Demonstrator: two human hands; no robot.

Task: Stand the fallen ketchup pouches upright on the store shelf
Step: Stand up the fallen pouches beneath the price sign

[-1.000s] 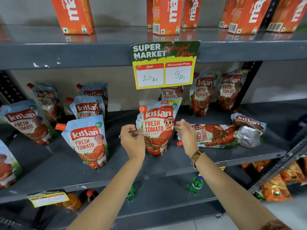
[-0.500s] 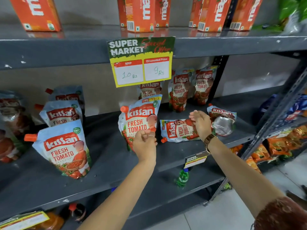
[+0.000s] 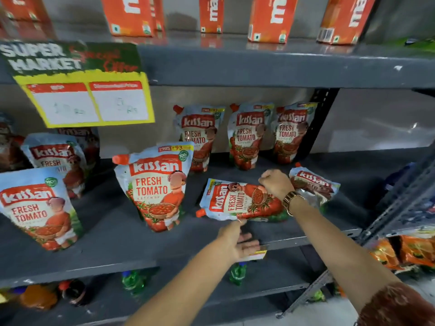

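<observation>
Grey shelf: one fallen pouch, flat, long axis 3-to-9 o'clock, spout at 9. Right hand closed on its 3 o'clock end, nearer. Left hand open, empty, fingertips just below its front edge.

Nine ketchup pouches are counted on the grey shelf: seven standing, as at, and two fallen, one flat at 3 o'clock of the frame's centre and one crumpled beyond it. Six orange cartons, as at, are counted at 12 o'clock. One price sign and two hands are seen.
</observation>
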